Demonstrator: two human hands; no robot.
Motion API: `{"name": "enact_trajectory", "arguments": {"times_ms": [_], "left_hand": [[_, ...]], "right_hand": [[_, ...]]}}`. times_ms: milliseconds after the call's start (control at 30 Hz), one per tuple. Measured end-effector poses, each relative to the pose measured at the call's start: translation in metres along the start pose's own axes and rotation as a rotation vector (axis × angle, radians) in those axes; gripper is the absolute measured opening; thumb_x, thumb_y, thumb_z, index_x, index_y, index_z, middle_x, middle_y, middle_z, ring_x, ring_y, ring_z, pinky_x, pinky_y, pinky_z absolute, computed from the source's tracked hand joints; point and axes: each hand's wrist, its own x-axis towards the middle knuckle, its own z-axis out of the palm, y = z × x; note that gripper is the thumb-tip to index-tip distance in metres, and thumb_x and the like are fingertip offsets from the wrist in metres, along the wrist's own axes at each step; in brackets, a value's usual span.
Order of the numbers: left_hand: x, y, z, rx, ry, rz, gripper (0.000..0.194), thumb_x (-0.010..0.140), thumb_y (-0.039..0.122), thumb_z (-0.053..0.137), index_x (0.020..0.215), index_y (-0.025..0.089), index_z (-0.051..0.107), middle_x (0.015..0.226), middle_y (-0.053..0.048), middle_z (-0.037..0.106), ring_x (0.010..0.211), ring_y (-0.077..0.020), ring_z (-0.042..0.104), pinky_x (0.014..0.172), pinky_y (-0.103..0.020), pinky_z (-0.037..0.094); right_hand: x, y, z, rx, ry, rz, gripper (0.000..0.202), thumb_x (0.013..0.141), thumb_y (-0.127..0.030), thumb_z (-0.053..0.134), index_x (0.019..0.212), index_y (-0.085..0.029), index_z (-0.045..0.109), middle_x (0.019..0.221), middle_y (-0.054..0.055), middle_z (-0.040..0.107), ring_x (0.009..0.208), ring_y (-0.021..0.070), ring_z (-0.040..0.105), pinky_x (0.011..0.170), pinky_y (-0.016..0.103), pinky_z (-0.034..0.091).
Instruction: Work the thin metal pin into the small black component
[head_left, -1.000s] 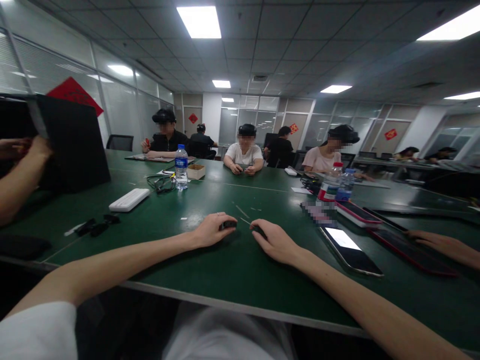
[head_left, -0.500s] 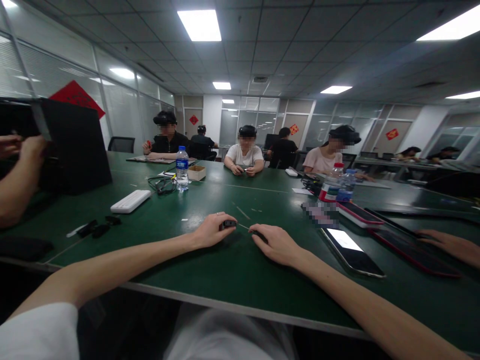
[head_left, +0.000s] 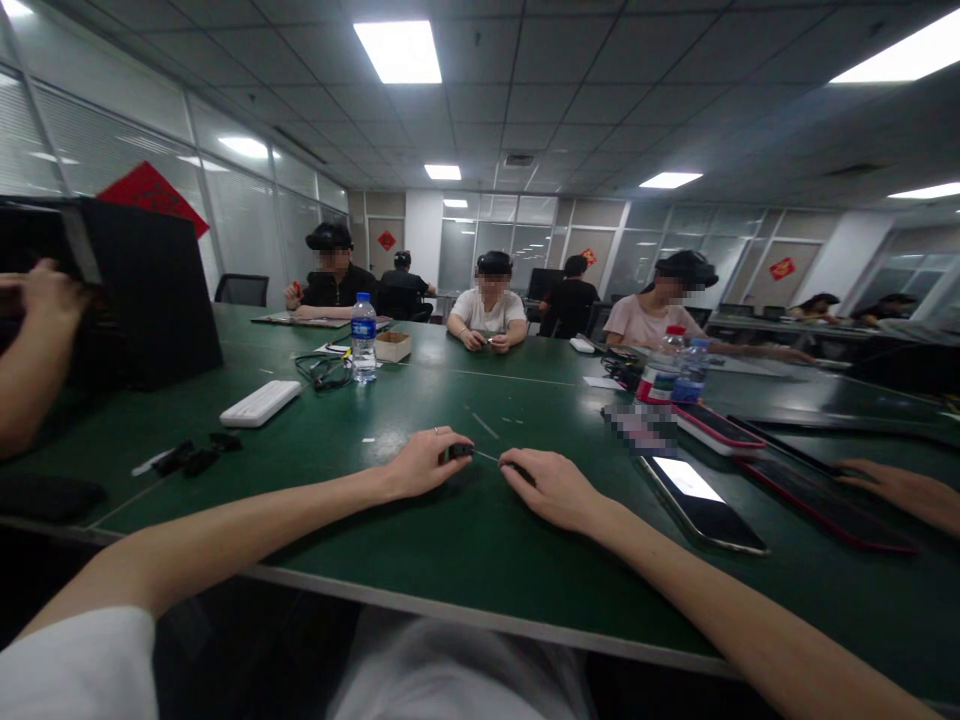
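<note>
My left hand (head_left: 430, 461) grips a small black object (head_left: 459, 451) just above the green table (head_left: 420, 560). A thin light rod or wire (head_left: 486, 456) runs from that object toward my right hand (head_left: 551, 487). The fingers of my right hand are pinched together at the rod's other end; what they hold is mostly hidden beneath them. A phone with a lit screen (head_left: 701, 503) lies to the right of my right hand.
On the left are a white box-shaped device (head_left: 261, 403), black pieces (head_left: 201, 460), a cable (head_left: 324, 370) and a water bottle (head_left: 364, 338). Bottles (head_left: 660, 368) and more phones lie right. Another person's hand (head_left: 896, 487) rests far right; other people sit across the table.
My hands have barely moved; less of the dark item under my right fingers shows. At the far left, another person's hands have shifted by the black box.
</note>
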Motion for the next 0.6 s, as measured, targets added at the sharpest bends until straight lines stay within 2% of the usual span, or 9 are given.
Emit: {"name": "enact_trajectory", "arguments": {"times_ms": [267, 600], "left_hand": [[-0.0020, -0.0031, 0.0027, 0.077, -0.004, 0.028, 0.028, 0.096, 0.033, 0.059, 0.119, 0.019, 0.067, 0.097, -0.005, 0.068, 0.073, -0.0138, 0.061, 0.071, -0.025, 0.048], [-0.0033, -0.0049, 0.0013, 0.193, -0.071, 0.055, 0.034, 0.098, 0.037, 0.056, 0.126, 0.020, 0.064, 0.107, -0.007, 0.069, 0.083, -0.0170, 0.066, 0.075, -0.027, 0.051]], "right_hand": [[0.0008, -0.0004, -0.0014, -0.007, -0.013, 0.008, 0.035, 0.102, -0.039, 0.039, 0.115, -0.022, 0.066, 0.108, 0.007, 0.072, 0.094, 0.0220, 0.067, 0.082, 0.032, 0.049], [-0.0007, -0.0027, -0.0037, -0.019, -0.035, 0.030, 0.034, 0.101, -0.039, 0.041, 0.112, -0.021, 0.067, 0.104, 0.008, 0.073, 0.089, 0.0221, 0.068, 0.079, 0.031, 0.048]]}}
